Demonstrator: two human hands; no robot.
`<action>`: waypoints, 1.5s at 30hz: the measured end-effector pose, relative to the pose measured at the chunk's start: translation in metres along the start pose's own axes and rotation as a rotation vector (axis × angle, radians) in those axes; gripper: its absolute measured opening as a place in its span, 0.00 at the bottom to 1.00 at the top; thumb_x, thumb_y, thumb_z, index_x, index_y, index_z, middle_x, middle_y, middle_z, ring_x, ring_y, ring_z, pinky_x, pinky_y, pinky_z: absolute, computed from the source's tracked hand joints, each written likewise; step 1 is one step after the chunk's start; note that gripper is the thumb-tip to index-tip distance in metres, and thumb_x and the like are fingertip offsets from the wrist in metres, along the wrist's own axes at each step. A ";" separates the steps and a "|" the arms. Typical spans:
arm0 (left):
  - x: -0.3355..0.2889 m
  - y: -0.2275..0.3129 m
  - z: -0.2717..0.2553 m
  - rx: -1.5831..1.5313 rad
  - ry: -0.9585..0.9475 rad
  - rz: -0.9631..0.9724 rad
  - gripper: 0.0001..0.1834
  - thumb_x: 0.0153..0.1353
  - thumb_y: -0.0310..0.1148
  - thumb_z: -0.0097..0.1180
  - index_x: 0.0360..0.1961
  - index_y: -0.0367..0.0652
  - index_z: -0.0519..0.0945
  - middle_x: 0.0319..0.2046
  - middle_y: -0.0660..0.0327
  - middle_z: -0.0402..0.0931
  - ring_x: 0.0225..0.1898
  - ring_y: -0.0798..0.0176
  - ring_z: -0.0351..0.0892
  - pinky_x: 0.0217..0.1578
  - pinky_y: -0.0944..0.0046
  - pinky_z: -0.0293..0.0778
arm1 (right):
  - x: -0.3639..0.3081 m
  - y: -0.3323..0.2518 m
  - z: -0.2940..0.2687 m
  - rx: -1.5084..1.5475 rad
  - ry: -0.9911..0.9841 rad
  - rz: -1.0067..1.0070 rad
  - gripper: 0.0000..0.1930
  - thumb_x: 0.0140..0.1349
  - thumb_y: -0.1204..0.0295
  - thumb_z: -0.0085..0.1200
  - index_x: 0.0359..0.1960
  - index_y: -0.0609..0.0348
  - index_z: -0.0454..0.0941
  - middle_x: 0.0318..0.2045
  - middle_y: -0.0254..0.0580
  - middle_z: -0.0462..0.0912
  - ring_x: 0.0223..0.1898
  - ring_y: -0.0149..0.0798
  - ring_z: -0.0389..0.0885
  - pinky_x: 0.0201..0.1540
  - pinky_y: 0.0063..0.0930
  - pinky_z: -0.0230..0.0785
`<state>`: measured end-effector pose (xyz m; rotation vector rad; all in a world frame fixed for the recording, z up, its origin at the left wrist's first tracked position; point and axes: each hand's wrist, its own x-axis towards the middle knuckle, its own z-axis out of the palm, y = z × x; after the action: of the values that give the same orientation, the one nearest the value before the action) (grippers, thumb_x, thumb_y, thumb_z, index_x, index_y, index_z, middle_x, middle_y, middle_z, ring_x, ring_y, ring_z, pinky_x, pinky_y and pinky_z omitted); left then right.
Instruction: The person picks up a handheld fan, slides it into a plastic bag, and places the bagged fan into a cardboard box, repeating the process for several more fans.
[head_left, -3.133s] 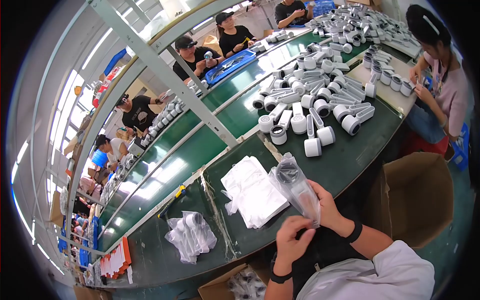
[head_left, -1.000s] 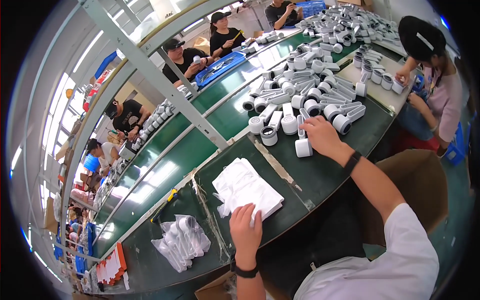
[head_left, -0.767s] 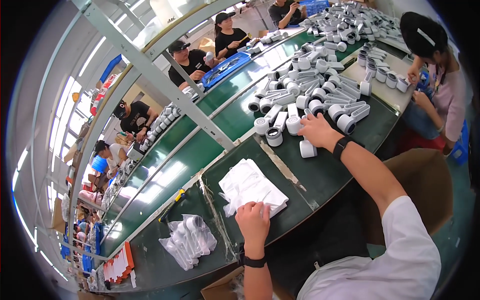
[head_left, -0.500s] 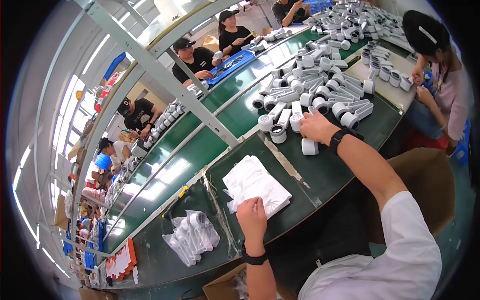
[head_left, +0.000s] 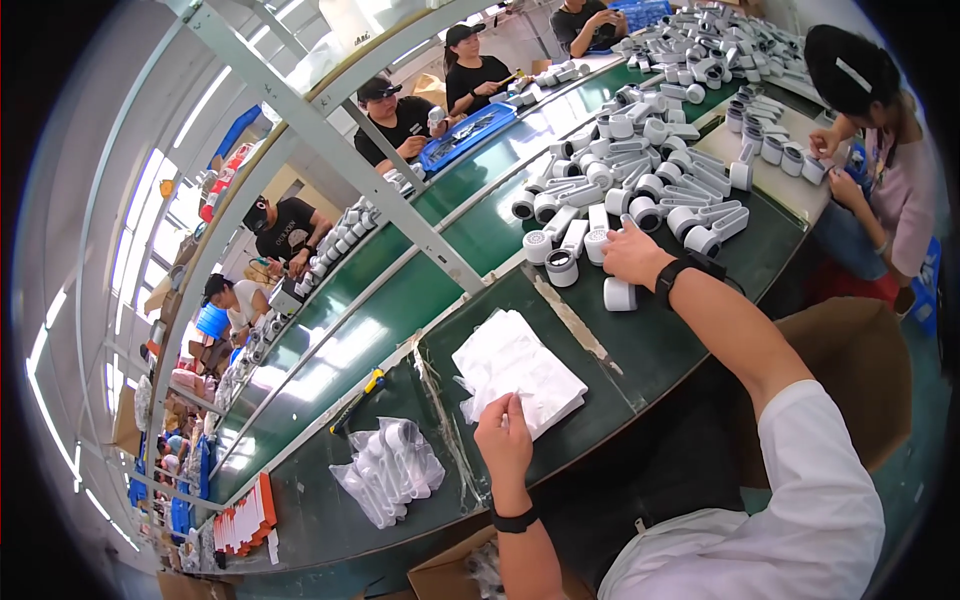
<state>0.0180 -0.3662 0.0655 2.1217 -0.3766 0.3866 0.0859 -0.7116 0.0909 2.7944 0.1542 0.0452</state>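
My right hand [head_left: 632, 252] reaches to the near edge of a heap of white-and-grey plastic pieces, each with a round cup head and a long handle. Its fingers curl against one handled piece [head_left: 597, 243] and partly hide it. Beside that hand, a lone round-headed piece [head_left: 619, 294] sits on the dark green bench. My left hand [head_left: 504, 440] is closed in a pinch over the near left edge of a stack of white plastic bags [head_left: 525, 370]; what its fingertips hold, if anything, cannot be made out.
Several bagged handled pieces [head_left: 388, 472] lie left of the stack, near a yellow-and-black cutter knife [head_left: 357, 400]. An orange-edged stack of cards [head_left: 245, 515] is at the far left. A metal post [head_left: 400, 215] rises behind the bench. Co-workers sit across the belt and at right.
The view shifts slightly, moving the bench things a little to the right in the picture. Both my hands keep nearly the same places. At right, the co-worker's hands shift slightly.
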 end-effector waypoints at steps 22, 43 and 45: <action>-0.031 0.044 0.030 -0.636 0.046 -0.301 0.13 0.66 0.31 0.58 0.42 0.28 0.81 0.32 0.60 0.81 0.31 0.73 0.76 0.34 0.73 0.72 | -0.125 -0.180 -0.044 2.069 0.375 0.216 0.33 0.51 0.70 0.68 0.55 0.61 0.61 0.38 0.39 0.76 0.27 0.28 0.78 0.28 0.23 0.73; -0.026 0.035 0.009 -0.880 -0.049 -0.403 0.10 0.68 0.29 0.53 0.46 0.34 0.77 0.32 0.65 0.76 0.30 0.73 0.74 0.31 0.74 0.69 | -0.123 -0.167 -0.058 2.278 0.397 0.435 0.22 0.52 0.82 0.58 0.47 0.60 0.63 0.29 0.37 0.77 0.23 0.30 0.77 0.26 0.26 0.72; -0.025 0.042 0.008 -0.765 -0.049 -0.335 0.11 0.67 0.29 0.55 0.46 0.33 0.77 0.32 0.64 0.76 0.29 0.74 0.73 0.30 0.75 0.68 | -0.124 -0.163 -0.059 2.162 0.417 0.451 0.22 0.52 0.82 0.58 0.46 0.60 0.62 0.29 0.36 0.77 0.23 0.29 0.76 0.25 0.26 0.71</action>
<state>-0.0211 -0.3929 0.0820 1.4048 -0.1496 -0.0186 -0.0566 -0.5531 0.0894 4.7184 -0.9112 1.2608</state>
